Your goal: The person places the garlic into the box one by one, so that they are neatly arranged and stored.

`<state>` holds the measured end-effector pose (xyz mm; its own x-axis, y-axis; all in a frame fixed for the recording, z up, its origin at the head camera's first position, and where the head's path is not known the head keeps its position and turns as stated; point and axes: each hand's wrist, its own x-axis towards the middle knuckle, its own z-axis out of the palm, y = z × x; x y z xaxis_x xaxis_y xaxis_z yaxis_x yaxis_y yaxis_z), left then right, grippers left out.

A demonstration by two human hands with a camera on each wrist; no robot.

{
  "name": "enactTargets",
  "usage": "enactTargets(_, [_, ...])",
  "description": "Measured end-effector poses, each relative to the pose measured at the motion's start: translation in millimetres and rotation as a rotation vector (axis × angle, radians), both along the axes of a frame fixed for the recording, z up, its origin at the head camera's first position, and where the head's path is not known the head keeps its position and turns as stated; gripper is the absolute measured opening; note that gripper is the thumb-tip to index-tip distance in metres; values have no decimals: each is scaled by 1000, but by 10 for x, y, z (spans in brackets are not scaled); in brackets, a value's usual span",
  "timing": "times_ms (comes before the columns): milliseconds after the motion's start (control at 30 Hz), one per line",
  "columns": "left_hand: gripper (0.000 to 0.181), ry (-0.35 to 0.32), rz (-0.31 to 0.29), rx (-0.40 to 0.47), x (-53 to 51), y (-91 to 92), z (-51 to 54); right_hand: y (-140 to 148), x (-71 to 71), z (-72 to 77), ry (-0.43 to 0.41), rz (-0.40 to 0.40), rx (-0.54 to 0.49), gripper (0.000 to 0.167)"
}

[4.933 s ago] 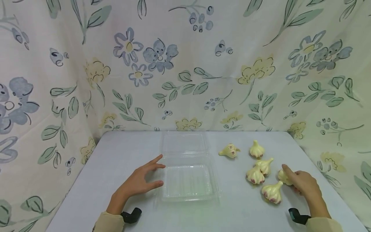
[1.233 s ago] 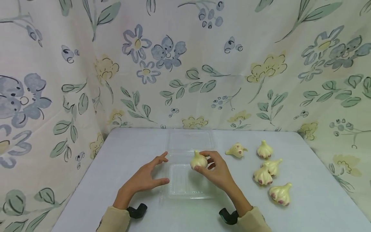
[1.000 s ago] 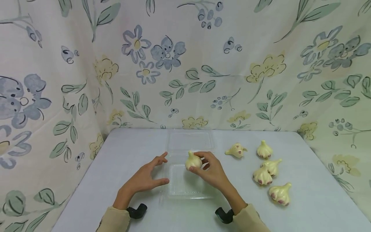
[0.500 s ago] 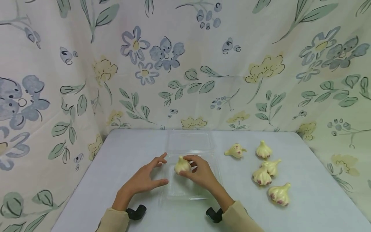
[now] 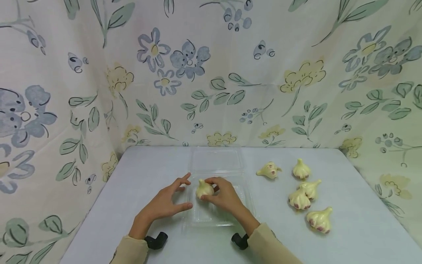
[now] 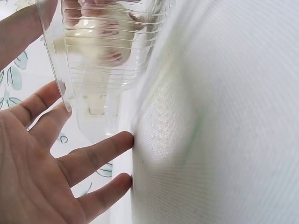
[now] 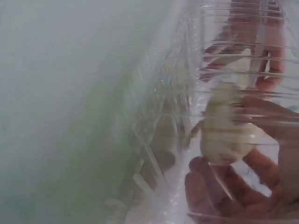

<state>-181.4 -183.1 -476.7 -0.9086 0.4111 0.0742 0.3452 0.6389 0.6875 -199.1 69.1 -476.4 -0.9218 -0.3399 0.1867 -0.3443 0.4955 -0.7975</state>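
Observation:
In the head view a clear plastic container lies with its lid laid back behind it. My right hand pinches a garlic bulb between thumb and fingers, inside the left part of the container. My left hand is at the container's left edge, fingers spread and holding nothing. In the left wrist view, fingertips of my left hand touch the rim and the tabletop. Through the ribbed wall in the right wrist view, the bulb shows with the fingers of my right hand around it.
On the right of the white table lie several garlic bulbs: one alone, one at the back, two touching, and one nearer the front. A floral curtain hangs behind the table.
My right hand has carried a bulb from the right side of the table leftward over the container and lowered it into the left part. My left hand has stayed by the container's left edge.

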Motion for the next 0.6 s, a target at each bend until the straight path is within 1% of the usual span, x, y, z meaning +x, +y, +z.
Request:
enactTargets(200, [89,-13,-2,14,-5,10,-11,-50,-40,-15,-8,0,48,52])
enactTargets(300, [88,-9,-3,10,-7,16,-10,-77,-49,-35,-9,-4,75,53])
enactTargets(433, [89,-5,0,2,-6,16,0,-98,-52,-49,-8,-2,87,55])
enactTargets(600, [90,-8,2,-1,-6,7,2,-111,-41,-48,-10,21,91,59])
